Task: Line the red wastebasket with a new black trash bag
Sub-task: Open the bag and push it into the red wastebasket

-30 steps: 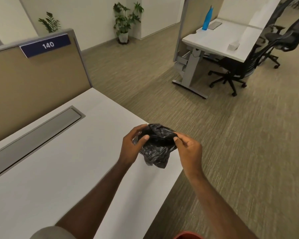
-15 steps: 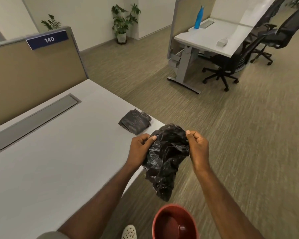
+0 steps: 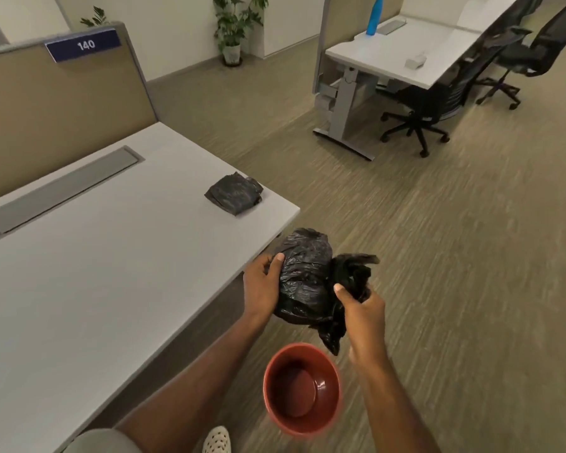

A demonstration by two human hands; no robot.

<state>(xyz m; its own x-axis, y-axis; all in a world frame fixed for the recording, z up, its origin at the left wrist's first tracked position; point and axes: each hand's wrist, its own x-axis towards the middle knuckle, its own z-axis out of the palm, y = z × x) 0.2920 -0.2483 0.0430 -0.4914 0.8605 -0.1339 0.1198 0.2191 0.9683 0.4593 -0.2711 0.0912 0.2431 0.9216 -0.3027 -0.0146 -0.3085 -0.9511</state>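
Down past the table's corner, both hands hold a crumpled black trash bag (image 3: 303,276) in the air above the carpet. The left hand (image 3: 261,287) is closed on the bag's left side, thumb pressed flat on the plastic; its other fingers go behind the bag and are hidden. The right hand (image 3: 361,310) is fisted around a gathered bunch of plastic at the bag's right side, thumb on top, and a ragged tuft sticks out above the fist. A loose tail of the bag hangs below, between the two wrists. How far the bag is opened cannot be made out, because the folds are dark and run together.

Below the hands the red wastebasket (image 3: 303,389) stands on the carpet, open side up and bare inside; its lower wall is blurred. The bag's hanging tip lies just above its rim in this view, and whether they touch is unclear.

On the white table (image 3: 111,256), near the far corner, lies a second folded black bag (image 3: 234,192), well apart from the hands. A spotted shoe (image 3: 217,440) is cut off at the bottom edge.
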